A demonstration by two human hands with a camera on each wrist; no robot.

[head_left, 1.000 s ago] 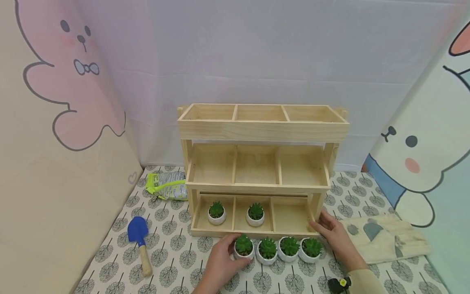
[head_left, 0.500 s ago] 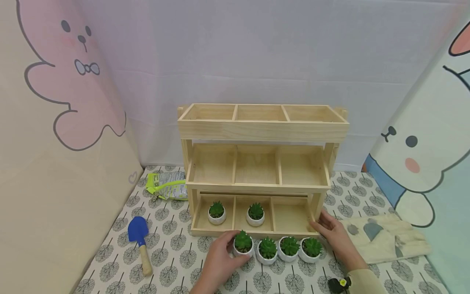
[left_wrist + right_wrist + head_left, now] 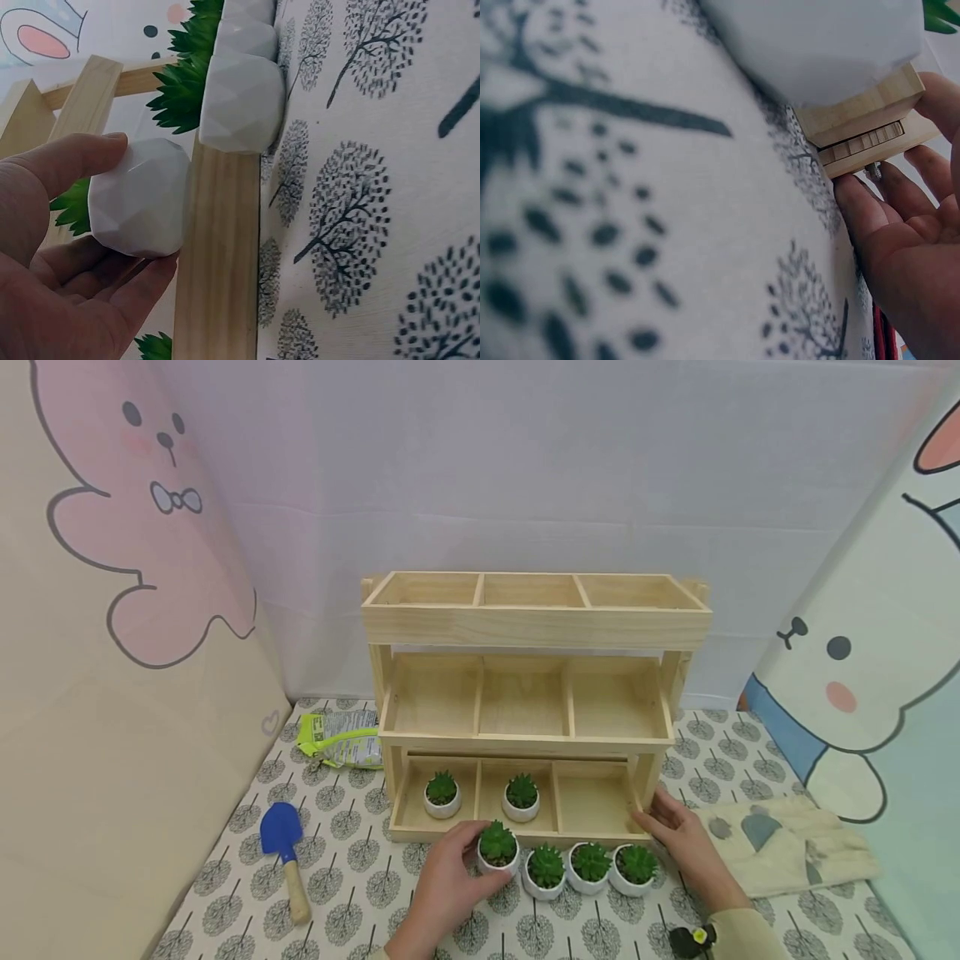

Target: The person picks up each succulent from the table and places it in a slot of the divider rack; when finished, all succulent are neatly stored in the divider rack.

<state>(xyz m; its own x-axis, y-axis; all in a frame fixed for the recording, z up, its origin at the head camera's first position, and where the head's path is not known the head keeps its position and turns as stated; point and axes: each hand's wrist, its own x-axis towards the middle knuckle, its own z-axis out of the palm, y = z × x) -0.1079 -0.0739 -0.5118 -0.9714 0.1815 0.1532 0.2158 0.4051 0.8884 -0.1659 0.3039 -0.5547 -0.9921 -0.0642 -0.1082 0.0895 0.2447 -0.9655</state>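
Head view: a potted plant (image 3: pixel 498 850) is pinched by the left hand (image 3: pixel 448 878), off the cloth (image 3: pixel 352 893), before the bottom tray (image 3: pixel 420 837) of the shelf (image 3: pixel 536 628), whose right end is gripped by the right hand (image 3: pixel 688 842). Loading seems in hand; clearing the tray's front edge appears called for. Behind, a pale curtain (image 3: pixel 525 460) is hung.

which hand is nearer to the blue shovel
The left hand. It is to the right of the shovel, holding a potted plant; the right hand is much farther right, gripping the right end of the wooden rack.
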